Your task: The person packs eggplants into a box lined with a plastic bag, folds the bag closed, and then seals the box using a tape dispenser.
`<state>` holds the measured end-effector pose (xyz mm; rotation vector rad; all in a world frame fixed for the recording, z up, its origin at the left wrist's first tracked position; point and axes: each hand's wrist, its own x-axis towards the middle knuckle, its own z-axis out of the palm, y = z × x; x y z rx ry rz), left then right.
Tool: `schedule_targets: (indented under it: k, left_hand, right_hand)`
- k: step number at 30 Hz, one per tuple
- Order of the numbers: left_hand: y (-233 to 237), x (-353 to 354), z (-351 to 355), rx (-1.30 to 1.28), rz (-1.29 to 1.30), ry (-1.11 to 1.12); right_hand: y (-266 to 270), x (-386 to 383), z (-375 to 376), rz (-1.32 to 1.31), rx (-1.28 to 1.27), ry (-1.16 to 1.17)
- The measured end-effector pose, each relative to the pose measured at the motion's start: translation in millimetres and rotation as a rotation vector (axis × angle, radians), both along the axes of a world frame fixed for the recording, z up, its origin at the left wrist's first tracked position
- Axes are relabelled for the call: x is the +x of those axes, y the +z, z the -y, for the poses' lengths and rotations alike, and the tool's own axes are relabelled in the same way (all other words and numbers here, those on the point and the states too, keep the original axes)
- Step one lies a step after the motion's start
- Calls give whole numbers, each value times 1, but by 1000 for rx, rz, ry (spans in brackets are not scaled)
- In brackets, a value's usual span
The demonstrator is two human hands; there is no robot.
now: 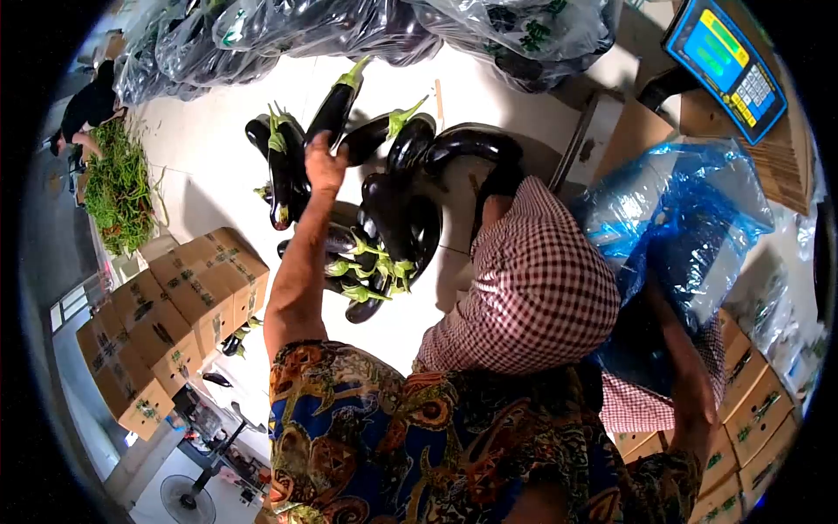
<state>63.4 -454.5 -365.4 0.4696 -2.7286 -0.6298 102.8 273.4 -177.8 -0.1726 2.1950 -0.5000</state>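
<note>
Two hands: left hand (325, 166) over the pile, right hand (653, 295) at the blue bag.
Left fingers: clamped on the lower end of one dark eggplant (333, 106), green stem pointing away.
Right fingers: hidden by the plastic; cannot tell whether apart or together.
Loose eggplants (388, 210): roughly a dozen, overlap spoils an exact count; on the pale floor (214, 144), around and below the left fingers. One curved, well right of them.
Blue bag (698, 223): one, crumpled, at the right fingers.
Open floor: bare strip left of the left fingers, as far as the peppers and cartons; narrow gap between pile and near knee.
Far edge: several clear bags (349, 31) of eggplants, beyond the left fingers.
In the way: checked knee (550, 279), between left fingers and blue bag.
Scale display (726, 65): one, lit, beyond the right fingers.
Green peppers (118, 188): one heap, far left, one other person (92, 105) beside it.
Cartons (175, 306): several, near left; more at lower right.
Fan (188, 499): one, lower left.
</note>
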Motion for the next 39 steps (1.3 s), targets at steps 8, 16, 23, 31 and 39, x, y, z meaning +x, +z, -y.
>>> schedule_targets:
  k: [8,16,23,31,39]
  left_hand:
    - [9,-36,27,-166,637,309]
    - [8,-38,32,-248,678,335]
    - [80,43,1,1031,434,556]
    - [139,108,-40,1948,208,249]
    - [202,-1,-91,1692,307,-190]
  right_hand:
    - [-51,-15,1,25,-96,20]
    - [-32,-29,21,142,-57,-147]
    - [-11,-40,29,260,-173,-361]
    - [31,-53,69,43,-129,-79]
    - [98,-73,89,-33,-509,-521]
